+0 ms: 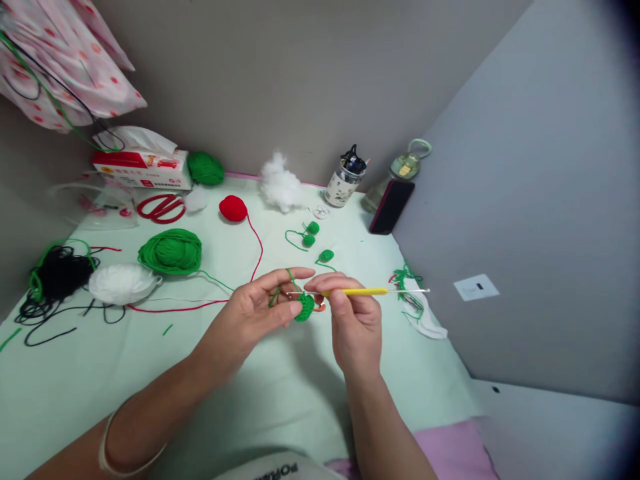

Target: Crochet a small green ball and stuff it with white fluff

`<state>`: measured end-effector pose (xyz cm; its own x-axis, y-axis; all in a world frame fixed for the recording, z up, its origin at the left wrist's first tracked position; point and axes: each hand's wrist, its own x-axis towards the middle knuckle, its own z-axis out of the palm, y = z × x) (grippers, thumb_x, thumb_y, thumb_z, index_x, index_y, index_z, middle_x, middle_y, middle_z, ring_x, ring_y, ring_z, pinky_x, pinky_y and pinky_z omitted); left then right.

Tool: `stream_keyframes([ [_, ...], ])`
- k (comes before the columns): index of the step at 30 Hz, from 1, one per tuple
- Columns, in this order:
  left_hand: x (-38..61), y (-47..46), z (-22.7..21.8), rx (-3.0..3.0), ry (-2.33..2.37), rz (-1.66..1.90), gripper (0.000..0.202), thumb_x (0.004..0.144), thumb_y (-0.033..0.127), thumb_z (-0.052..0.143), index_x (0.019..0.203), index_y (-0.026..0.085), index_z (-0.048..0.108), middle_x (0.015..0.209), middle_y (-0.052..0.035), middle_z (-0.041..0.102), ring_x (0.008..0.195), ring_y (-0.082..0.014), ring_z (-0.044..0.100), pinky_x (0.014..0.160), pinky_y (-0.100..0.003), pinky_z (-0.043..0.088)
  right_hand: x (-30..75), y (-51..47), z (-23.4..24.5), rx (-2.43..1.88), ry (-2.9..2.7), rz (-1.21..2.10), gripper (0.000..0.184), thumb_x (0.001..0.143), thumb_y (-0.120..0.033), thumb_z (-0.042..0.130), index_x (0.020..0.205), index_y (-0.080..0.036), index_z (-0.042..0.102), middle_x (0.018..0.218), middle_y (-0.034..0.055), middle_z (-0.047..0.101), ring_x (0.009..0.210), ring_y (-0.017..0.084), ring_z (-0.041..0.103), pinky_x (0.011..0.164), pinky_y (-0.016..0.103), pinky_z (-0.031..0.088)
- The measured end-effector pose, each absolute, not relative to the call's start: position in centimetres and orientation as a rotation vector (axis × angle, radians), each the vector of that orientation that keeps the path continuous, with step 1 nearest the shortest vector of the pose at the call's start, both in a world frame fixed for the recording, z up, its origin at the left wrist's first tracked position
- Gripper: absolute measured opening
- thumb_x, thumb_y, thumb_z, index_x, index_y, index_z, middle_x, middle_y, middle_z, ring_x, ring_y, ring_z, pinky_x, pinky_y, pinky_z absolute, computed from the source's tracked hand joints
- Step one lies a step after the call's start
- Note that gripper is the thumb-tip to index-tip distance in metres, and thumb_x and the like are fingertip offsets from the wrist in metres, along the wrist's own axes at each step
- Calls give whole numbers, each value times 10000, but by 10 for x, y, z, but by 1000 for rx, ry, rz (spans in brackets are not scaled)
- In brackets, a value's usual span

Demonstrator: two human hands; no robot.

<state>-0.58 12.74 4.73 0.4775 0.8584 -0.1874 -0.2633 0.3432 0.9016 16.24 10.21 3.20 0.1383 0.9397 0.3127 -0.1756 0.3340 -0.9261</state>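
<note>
Bangle (107,453): circles the left wrist at the bottom edge, closest to where I stand; both bare forearms reach up over the table.
Left hand (260,310): pinches a small green piece (304,308) of crochet between thumb and fingers, with a green strand (290,275) looped over the raised forefinger.
Right hand (353,320): closed around a yellow-handled hook (357,291), gripped at the left end of the handle.
Hook axis: level, left to right; the metal tip points left and meets the piece, and the tail sticks out to the right past the knuckles.
Piece: held in the air between the hands, just left of the right hand. The left hand has it, and the right reaches it only through the hook.
Table (280,393): pale green cover. Farther back lie a green skein (170,251), white yarn (121,283), black yarn (60,273), a red ball (233,208), scissors (161,208) and stuffing (281,181).
Room: grey walls (525,233) close into a corner; a phone (391,205) leans against the right one.
</note>
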Motion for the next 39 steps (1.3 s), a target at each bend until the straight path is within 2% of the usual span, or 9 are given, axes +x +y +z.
stream_keyframes([
  [3, -6, 127, 46, 928, 737, 819, 352, 869, 333, 793, 1219, 351, 758, 900, 12, 647, 861, -139, 576, 842, -247, 465, 163, 102, 31, -848, -1200, 951, 142, 978, -265, 665, 1014, -288, 800, 971, 32, 760, 993, 198, 689, 859, 344, 545],
  [9, -6, 127, 46, 943, 715, 776, 411, 865, 326, 801, 1268, 339, 722, 895, 20, 647, 878, -140, 599, 868, -259, 473, 164, 102, 33, -809, -1241, 914, 169, 927, -159, 719, 990, -286, 812, 922, 23, 763, 924, 178, 683, 802, 315, 545],
  [15, -8, 126, 47, 1013, 673, 726, 429, 912, 375, 746, 1335, 379, 675, 1023, 7, 655, 1017, -164, 601, 931, -270, 464, 164, 102, 31, -748, -1084, 1009, 94, 961, -233, 690, 962, -264, 779, 901, 6, 739, 919, 150, 684, 813, 277, 542],
  [20, -9, 127, 48, 1022, 646, 790, 371, 898, 321, 753, 1265, 375, 726, 950, 14, 621, 944, -140, 604, 897, -238, 484, 162, 103, 36, -716, -951, 1115, 100, 982, -292, 661, 940, -246, 740, 875, 3, 740, 774, 116, 660, 697, 233, 518],
  [25, -10, 126, 47, 1095, 710, 782, 362, 918, 350, 723, 1278, 380, 715, 944, 15, 594, 911, -135, 601, 855, -223, 492, 162, 101, 39, -729, -961, 1139, 136, 1001, -315, 633, 923, -232, 707, 847, -1, 749, 722, 104, 649, 698, 229, 511],
  [30, -10, 125, 49, 1111, 766, 799, 359, 916, 327, 717, 1274, 362, 714, 926, 13, 574, 926, -148, 610, 895, -254, 507, 163, 100, 36, -761, -1028, 1109, 147, 1019, -318, 600, 937, -228, 681, 842, 4, 743, 745, 121, 662, 695, 250, 507],
  [35, -7, 125, 52, 1120, 853, 848, 347, 880, 279, 730, 1223, 335, 739, 884, 15, 577, 914, -161, 611, 928, -299, 507, 165, 96, 38, -848, -1244, 877, 141, 1037, -250, 540, 994, -237, 674, 902, 35, 735, 847, 177, 702, 716, 320, 549],
  [39, -2, 119, 49, 1179, 1030, 953, 379, 853, 245, 753, 1220, 340, 747, 923, 15, 612, 1026, -175, 589, 1032, -311, 428, 163, 93, 38, -923, -1622, 382, 209, 1006, -115, 506, 1088, -228, 662, 914, 57, 735, 845, 196, 695, 731, 364, 545],
])
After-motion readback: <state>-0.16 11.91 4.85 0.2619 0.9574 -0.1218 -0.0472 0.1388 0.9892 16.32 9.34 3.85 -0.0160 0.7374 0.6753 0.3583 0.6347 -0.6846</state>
